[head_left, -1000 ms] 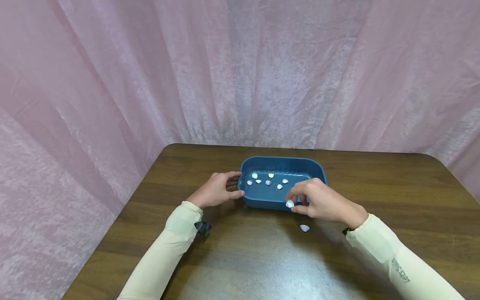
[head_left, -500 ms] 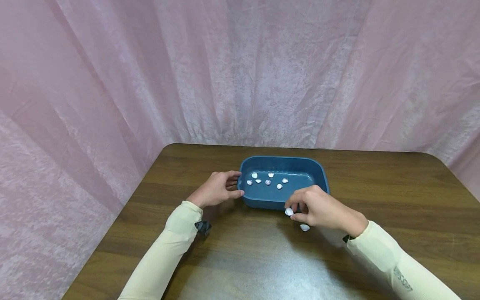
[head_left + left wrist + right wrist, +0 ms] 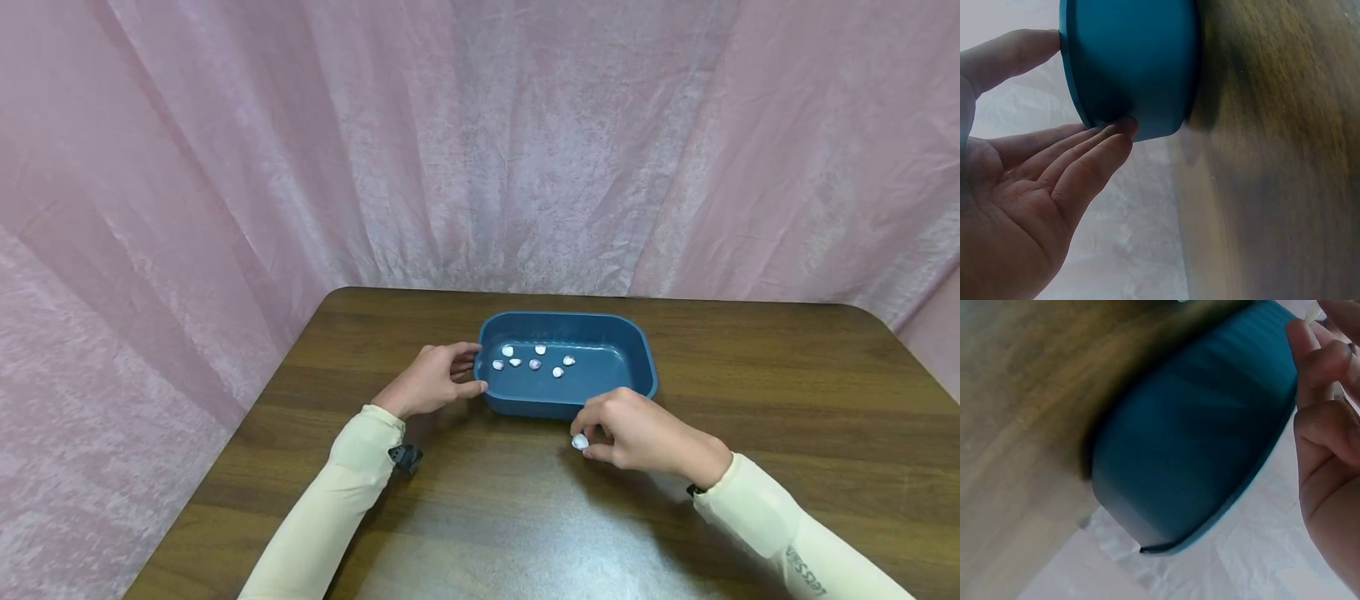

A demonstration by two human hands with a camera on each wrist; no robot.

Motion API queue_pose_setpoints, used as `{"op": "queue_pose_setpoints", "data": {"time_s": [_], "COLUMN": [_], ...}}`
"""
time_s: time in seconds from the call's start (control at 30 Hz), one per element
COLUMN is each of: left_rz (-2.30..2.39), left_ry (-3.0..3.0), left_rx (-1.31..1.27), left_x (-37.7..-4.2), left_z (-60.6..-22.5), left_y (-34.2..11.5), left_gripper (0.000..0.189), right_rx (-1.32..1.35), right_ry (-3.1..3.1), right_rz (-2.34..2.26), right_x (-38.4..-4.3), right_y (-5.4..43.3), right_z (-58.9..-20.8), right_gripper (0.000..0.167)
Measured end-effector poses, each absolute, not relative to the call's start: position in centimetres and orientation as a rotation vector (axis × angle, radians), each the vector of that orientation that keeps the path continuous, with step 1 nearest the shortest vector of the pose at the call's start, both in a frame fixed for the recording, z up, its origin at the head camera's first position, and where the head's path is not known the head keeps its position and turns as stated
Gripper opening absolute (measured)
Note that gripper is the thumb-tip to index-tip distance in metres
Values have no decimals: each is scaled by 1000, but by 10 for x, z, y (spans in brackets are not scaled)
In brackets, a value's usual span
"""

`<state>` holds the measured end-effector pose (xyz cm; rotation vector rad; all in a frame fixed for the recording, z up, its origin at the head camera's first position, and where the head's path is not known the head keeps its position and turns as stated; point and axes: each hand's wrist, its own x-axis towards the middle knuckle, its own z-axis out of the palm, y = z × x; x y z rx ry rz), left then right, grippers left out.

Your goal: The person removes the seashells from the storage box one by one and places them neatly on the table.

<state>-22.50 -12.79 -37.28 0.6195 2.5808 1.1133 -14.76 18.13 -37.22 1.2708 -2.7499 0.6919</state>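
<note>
A blue rectangular basin (image 3: 528, 407) stands on the table with several small white and pale purple seashells (image 3: 535, 364) inside, mostly toward its left half. My left hand (image 3: 429, 380) touches the basin's left end. In the left wrist view its thumb (image 3: 1029, 53) meets the rim and the other fingers lie nearly straight along the outer wall. Just in front of the basin's near right side, my right hand (image 3: 639, 432) pinches a white seashell (image 3: 580, 442) between thumb and fingertips. The right wrist view shows only a sliver of that shell at the upper right.
The wooden table (image 3: 480, 517) extends around the basin, its far edge along a pink curtain (image 3: 555, 167). A small pale thing (image 3: 1183, 301) peeks in at the top edge of the right wrist view.
My right hand has moved from over the basin's near rim down toward the near side, carrying the seashell. It now covers the spot where another seashell lay. My left hand stays put.
</note>
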Motion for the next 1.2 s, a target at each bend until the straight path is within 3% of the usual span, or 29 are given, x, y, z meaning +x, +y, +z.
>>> {"op": "queue_pose_setpoints", "data": {"time_s": [1.2], "left_rz": [1095], "left_ry": [2601], "left_rx": [619], "left_x": [-225], "left_z": [-374], "left_y": [-128], "left_gripper": [67], "right_rx": [1250], "right_ry": [-2813], "right_rz": [475], "right_x": [-147], "right_y": [174], "right_z": [-393], "right_gripper": [17]}}
